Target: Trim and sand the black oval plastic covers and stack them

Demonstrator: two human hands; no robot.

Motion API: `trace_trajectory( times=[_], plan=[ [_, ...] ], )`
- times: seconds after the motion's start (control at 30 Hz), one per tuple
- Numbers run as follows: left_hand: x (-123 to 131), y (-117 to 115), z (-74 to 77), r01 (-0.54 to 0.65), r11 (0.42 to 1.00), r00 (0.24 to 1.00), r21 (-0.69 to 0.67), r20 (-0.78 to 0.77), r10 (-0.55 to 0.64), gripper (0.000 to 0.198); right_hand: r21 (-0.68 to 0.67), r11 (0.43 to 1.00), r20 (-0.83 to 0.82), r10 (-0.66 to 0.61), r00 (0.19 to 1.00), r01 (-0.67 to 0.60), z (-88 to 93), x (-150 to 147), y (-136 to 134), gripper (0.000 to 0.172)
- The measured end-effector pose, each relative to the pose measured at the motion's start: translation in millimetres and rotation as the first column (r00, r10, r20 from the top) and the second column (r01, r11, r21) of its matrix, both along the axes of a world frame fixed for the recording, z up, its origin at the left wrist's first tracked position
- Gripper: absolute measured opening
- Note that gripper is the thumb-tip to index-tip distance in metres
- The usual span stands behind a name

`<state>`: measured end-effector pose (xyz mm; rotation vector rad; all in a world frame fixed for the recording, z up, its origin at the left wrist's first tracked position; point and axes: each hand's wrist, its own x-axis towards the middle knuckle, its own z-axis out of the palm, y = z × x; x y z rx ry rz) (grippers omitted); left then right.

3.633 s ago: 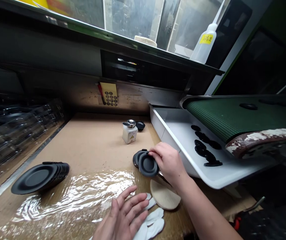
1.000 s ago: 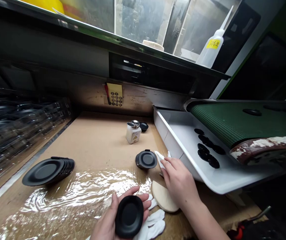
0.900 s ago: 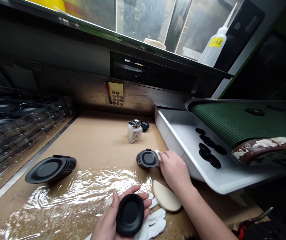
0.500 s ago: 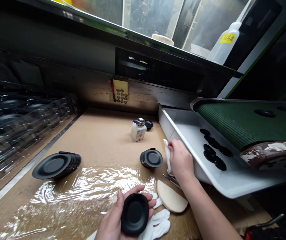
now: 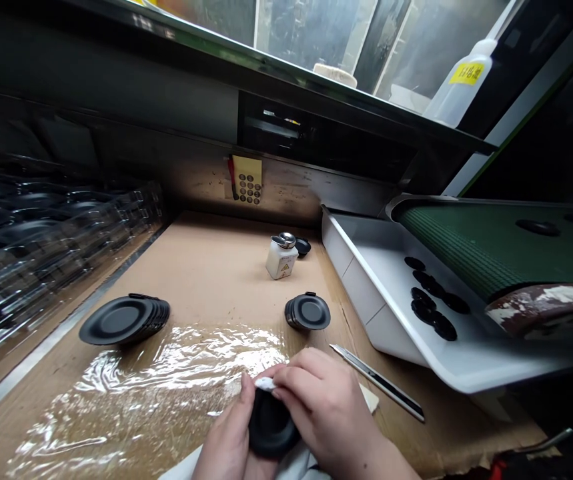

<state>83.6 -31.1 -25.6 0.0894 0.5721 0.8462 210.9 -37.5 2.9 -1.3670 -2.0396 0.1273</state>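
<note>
Your left hand (image 5: 223, 440) cradles a black oval dish (image 5: 269, 427) low over the plastic sheet (image 5: 166, 373), its fingers (image 5: 247, 400) closed around the rim. Your right hand (image 5: 323, 413) sits against it, fingers (image 5: 306, 377) pinching a white cloth (image 5: 265, 383) onto the dish's upper edge. A utility knife (image 5: 377, 383) lies just right on the cardboard surface (image 5: 206, 280), beyond a short stack of black dishes (image 5: 307, 312) and, further left, a longer stack (image 5: 123, 320).

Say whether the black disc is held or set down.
Held: the left hand cradles the black disc; the right hand touches it.
</note>
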Motion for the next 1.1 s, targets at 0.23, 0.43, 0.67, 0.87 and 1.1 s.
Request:
trace_trajectory(
  times=[0.23, 0.43, 0.67, 0.87, 1.1],
  plan=[
    [-0.1, -1.4, -1.1, 0.008, 1.000, 0.999, 0.005, -0.031, -0.007, 0.020, 0.087, 0.996, 0.024, 0.007, 1.000, -0.009, -8.8, -8.4, 4.5, 0.023],
    [2.4, -3.3, 0.4, -0.016, 1.000, 0.996, -0.011, -0.088, 0.015, 0.019, 0.208, 0.976, 0.188, -0.110, 0.976, 0.070, -15.2, -17.6, 11.2, 0.023],
    [1.5, -3.6, 8.4, 0.031, 0.999, 0.996, 0.030, -0.085, -0.028, 0.038, 0.116, 0.952, -0.059, -0.276, 0.959, 0.282, 8.6, 1.6, 4.8, 0.017],
    [2.6, -3.8, 5.7, 0.002, 1.000, 0.996, 0.031, -0.087, 0.001, 0.026, 0.090, 0.993, -0.037, -0.075, 0.996, 0.078, -2.8, 3.5, -7.6, 0.014],
    [3.3, -3.8, 4.7, -0.001, 0.999, 0.991, 0.044, -0.137, 0.007, 0.022, 0.292, 0.956, 0.273, -0.106, 0.956, 0.023, -15.9, -6.1, -1.0, 0.024]
  ],
)
